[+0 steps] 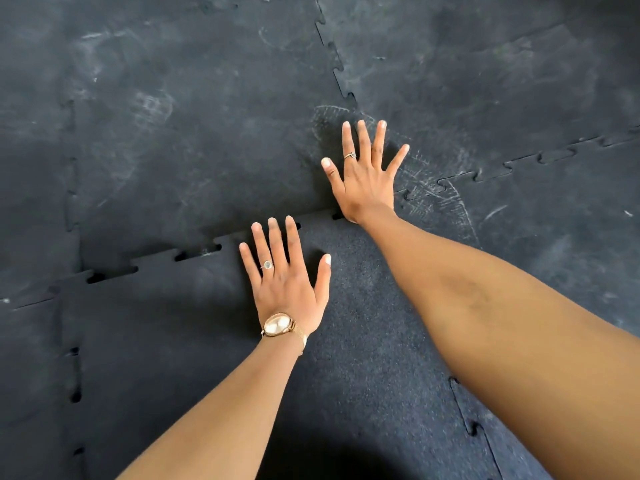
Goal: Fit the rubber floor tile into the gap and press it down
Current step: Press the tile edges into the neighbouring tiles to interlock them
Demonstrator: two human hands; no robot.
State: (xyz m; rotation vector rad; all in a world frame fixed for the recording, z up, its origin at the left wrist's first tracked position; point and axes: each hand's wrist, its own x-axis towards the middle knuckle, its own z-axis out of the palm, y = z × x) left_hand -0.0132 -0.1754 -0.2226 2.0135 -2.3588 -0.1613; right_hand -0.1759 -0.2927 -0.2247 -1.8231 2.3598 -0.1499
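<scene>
A black rubber floor tile (166,327) with jigsaw-toothed edges lies in the gap in front of me, among matching tiles. My left hand (285,278) lies flat on it with fingers spread, fingertips at its far toothed seam (194,252). Small dark slots show along that seam, where the teeth sit unevenly. My right hand (363,171) is flat and spread too, resting further away on the corner where the far tile (194,133) meets the near one. Neither hand holds anything.
Interlocking black rubber tiles cover the whole floor, scuffed with pale marks. Another toothed seam (540,157) runs off to the right, and one (337,64) runs away from me. A dark shadow falls at the bottom centre.
</scene>
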